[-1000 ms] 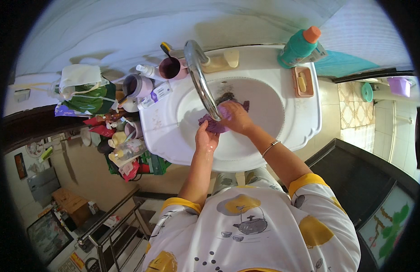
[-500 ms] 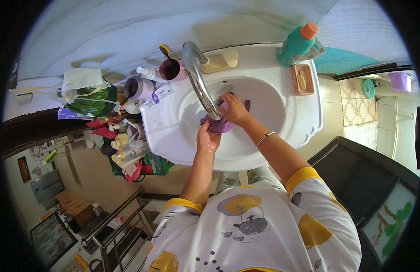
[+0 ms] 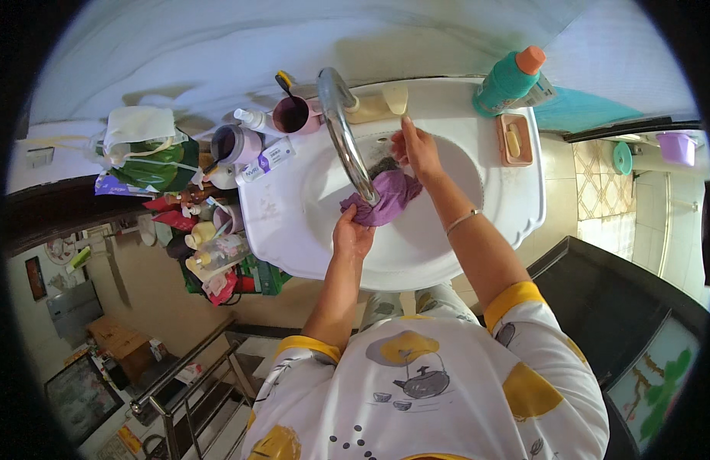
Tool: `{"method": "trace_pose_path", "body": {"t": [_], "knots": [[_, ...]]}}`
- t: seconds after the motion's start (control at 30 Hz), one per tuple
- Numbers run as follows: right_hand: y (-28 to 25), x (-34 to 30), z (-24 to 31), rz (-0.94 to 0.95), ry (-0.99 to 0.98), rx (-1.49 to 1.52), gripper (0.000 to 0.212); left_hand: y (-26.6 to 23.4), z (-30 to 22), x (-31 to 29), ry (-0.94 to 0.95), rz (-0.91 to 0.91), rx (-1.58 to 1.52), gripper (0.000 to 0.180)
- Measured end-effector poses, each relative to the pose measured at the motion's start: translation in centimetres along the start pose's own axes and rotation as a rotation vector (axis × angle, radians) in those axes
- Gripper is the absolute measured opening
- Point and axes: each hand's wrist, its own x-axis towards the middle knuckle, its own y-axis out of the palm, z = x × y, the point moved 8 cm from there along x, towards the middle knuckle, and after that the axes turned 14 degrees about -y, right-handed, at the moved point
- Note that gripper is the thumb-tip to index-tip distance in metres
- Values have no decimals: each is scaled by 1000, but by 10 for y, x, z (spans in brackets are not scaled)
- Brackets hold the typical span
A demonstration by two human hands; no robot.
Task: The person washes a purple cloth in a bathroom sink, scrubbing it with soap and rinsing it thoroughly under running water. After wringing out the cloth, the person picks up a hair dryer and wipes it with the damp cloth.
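A crumpled purple cloth (image 3: 393, 197) hangs in the white sink (image 3: 454, 245), under the spout of the chrome faucet (image 3: 345, 138). My left hand (image 3: 353, 232) grips its near left edge, fingers closed on the fabric. A dark grey patch shows at the far side of the cloth; I cannot tell whether it belongs to it. My right hand (image 3: 418, 151) is off the cloth, raised over the far right of the basin. Its fingers are apart and slightly bent, one stretched toward the wall, and nothing shows in them.
Along the back rim stand a pink cup (image 3: 293, 115) with a toothbrush, a pale yellow bottle (image 3: 374, 106) lying behind the faucet, and a teal bottle (image 3: 508, 83) with an orange cap. A soap dish (image 3: 514, 140) sits at right. A toothpaste tube (image 3: 266, 159) lies at left.
My right hand has let go of the cloth and moved up and right toward the back rim. The cloth now spreads wider beneath the faucet. My left hand stays in place.
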Motion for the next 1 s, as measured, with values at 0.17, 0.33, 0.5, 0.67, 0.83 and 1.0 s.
{"method": "trace_pose_path", "body": {"t": [0.17, 0.33, 0.5, 0.67, 0.83, 1.0], "knots": [[9, 28, 18, 59, 51, 99, 40, 7, -2, -8, 31, -22, -10, 29], [-16, 41, 25, 67, -12, 111, 31, -3, -3, -3, 4, 14, -51, 28], [-18, 54, 29, 72, -58, 87, 29, -8, -6, -6, 19, 32, -62, 26], [-18, 54, 31, 47, -58, 93, 28, -11, -4, -11, 9, 25, -81, 26], [-16, 57, 36, 85, -86, 64, 28, -12, -1, -9, -20, 63, -79, 25], [-18, 56, 35, 129, -57, 24, 32, 8, 3, -20, -12, 16, -51, 26]]}}
